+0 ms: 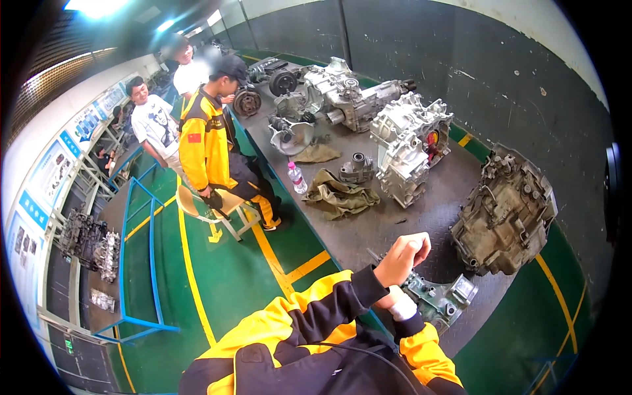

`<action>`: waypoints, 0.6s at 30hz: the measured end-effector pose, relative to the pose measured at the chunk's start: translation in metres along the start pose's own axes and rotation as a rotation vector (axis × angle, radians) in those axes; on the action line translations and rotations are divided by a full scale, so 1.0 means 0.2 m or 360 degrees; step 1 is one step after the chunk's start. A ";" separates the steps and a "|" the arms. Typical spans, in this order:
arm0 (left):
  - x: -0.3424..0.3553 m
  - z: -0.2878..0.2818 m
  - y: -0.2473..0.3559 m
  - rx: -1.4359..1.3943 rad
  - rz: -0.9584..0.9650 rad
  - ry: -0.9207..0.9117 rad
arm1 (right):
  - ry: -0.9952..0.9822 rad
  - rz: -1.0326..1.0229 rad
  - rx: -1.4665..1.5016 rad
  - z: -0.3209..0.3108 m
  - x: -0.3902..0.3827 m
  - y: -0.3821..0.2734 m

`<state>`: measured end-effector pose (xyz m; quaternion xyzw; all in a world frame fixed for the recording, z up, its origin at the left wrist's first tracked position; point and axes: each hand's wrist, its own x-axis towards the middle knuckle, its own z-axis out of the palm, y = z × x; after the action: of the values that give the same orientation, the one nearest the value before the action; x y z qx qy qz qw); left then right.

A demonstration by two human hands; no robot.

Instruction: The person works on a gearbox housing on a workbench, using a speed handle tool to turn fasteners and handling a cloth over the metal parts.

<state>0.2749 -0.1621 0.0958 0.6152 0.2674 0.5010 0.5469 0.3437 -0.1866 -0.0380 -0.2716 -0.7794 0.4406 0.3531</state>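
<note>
Both hands' grip closed — left hand (403, 255) fisted, right hand (399, 304) on grey metal part (440, 299).

Bright workshop, evenly lit from overhead, seen through a strongly curved fisheye.

White ceiling strip lights (99, 6) blaze in the upper left corner and blow out to pure glare. The long grey metal bench (368, 224) takes soft light with faint shadows under the castings. Walls and the yellow floor lines (191, 263) bow toward the black rim. The centre is fairly sharp, the far people soft, and the raised fist slightly smeared.
</note>
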 end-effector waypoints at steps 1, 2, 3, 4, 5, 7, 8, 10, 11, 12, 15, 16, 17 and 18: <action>0.00 0.00 0.00 0.0017 0.0017 0.0006 | -0.0052 0.0081 -0.0195 0.00 0.07 0.08; -0.01 0.00 0.00 0.0015 0.0008 0.0008 | -0.0108 0.0168 -0.0391 0.00 0.14 0.15; -0.02 0.00 0.01 0.0044 -0.0029 -0.0005 | -0.0173 0.0247 -0.0586 0.00 0.20 0.20; -0.02 0.00 0.02 0.0069 -0.0070 -0.0026 | -0.0231 0.0330 -0.0783 -0.01 0.24 0.20; -0.03 0.00 0.00 0.0067 -0.0077 -0.0025 | -0.0234 0.0334 -0.0776 -0.03 0.25 0.20; -0.04 0.01 -0.04 0.0042 -0.0101 0.0034 | 0.0493 0.0164 -0.0123 -0.11 0.22 0.18; -0.05 -0.03 -0.01 0.0155 0.0017 0.0044 | 0.0822 0.0068 0.0223 -0.15 0.23 0.15; -0.05 -0.04 0.01 -0.0046 -0.0018 0.0085 | 0.0848 0.0334 0.0322 -0.34 0.17 0.00; -0.04 -0.06 0.04 -0.0067 -0.0037 0.0080 | 0.0861 0.0453 0.0031 -0.38 0.14 -0.02; -0.04 -0.07 0.04 -0.0061 -0.0015 0.0080 | 0.0881 0.0384 -0.0083 -0.41 0.07 0.02; -0.02 -0.07 0.04 -0.0076 -0.0066 0.0023 | 0.0914 0.0348 -0.0249 -0.38 -0.16 -0.10; -0.02 -0.07 0.04 -0.0081 -0.0060 0.0018 | 0.0800 0.0437 -0.0268 -0.35 -0.23 -0.13; -0.01 -0.06 0.04 -0.0092 -0.0061 0.0022 | 0.0685 0.0526 -0.0287 -0.34 -0.29 -0.17; -0.01 -0.06 0.04 -0.0101 -0.0064 0.0007 | 0.0502 0.0406 -0.0264 -0.32 -0.32 -0.22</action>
<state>0.2625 -0.1614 0.1008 0.5910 0.2649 0.4994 0.5754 0.4283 -0.2227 0.0030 -0.4616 -0.7075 0.3681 0.3884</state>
